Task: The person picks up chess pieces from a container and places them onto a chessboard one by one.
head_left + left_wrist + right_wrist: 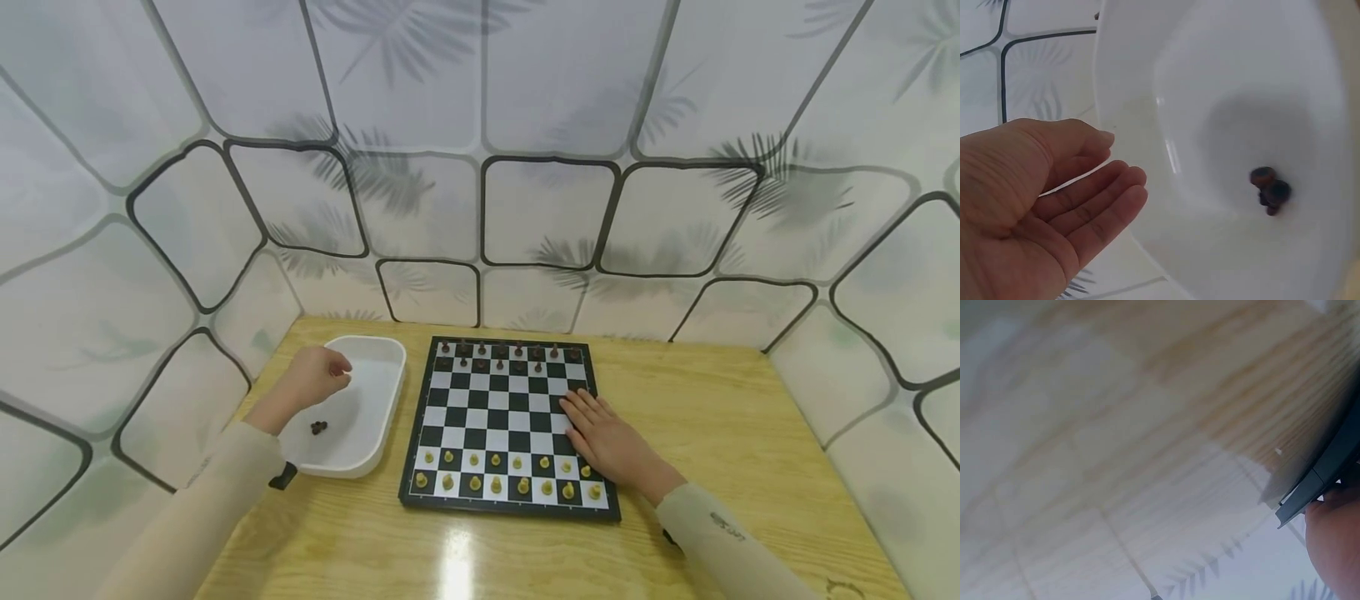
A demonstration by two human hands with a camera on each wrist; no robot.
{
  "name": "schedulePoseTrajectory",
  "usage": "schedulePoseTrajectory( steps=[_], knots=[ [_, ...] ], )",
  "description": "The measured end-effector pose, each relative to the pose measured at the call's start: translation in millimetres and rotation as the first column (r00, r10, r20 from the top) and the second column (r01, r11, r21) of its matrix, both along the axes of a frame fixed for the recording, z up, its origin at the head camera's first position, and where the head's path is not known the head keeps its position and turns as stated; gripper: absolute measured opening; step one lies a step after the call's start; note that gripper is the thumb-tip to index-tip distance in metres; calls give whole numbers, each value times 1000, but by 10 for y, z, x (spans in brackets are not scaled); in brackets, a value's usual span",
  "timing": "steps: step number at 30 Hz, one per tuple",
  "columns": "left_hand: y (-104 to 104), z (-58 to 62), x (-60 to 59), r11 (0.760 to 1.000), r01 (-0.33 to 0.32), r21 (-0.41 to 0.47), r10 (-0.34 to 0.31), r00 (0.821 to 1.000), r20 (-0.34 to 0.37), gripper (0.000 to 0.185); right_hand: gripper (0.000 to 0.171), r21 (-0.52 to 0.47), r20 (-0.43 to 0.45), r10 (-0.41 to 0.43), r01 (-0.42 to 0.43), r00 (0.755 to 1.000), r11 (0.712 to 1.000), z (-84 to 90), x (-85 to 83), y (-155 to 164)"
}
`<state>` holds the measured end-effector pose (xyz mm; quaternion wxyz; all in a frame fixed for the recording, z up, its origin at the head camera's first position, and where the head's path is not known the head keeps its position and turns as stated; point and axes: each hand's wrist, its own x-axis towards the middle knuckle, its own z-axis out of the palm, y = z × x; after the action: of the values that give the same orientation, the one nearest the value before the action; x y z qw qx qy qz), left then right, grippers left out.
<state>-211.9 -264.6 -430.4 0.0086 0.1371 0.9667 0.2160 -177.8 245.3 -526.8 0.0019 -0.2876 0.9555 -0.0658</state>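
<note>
My left hand (311, 375) is over the left side of a white plastic tub (356, 408), fingers loosely bent. In the left wrist view nothing lies between thumb and fingers. Dark brown chess pieces (1270, 189) lie together on the tub floor, below and to the side of the hand. My right hand (607, 437) lies flat on the right edge of a black-and-white chessboard (495, 398), fingers straight. The right wrist view catches just part of that hand at the board's dark edge (1319, 478).
Yellow chess pieces (496, 483) fill the board's two near rows. Dark pieces (518, 348) stand along its two far rows, the second row bare at its right end. Tub and board sit side by side on a wooden table (690, 408), with patterned walls (547, 212) behind and beside.
</note>
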Motion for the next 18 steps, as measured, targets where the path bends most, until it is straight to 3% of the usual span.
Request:
schedulePoseTrajectory(
  steps=[5, 10, 16, 18],
  knots=[
    [-53, -47, 109, 998, -55, -37, 57, 995, 85, 20, 59, -7, -5, 0, 0, 1000, 1000, -10, 2, 3],
    [-61, -78, 194, 990, -111, -90, 126, 975, 185, 21, 59, -15, -6, 3, -3, 1000, 1000, 1, 4, 2],
    [-59, -141, 279, 986, -136, -96, 155, 959, 238, 23, 59, -5, -7, 7, -7, 1000, 1000, 12, 2, 1],
    [-65, -172, 301, 986, -136, -96, 155, 961, 229, 23, 59, -4, -6, 7, -7, 1000, 1000, 21, 2, 1]
  ],
)
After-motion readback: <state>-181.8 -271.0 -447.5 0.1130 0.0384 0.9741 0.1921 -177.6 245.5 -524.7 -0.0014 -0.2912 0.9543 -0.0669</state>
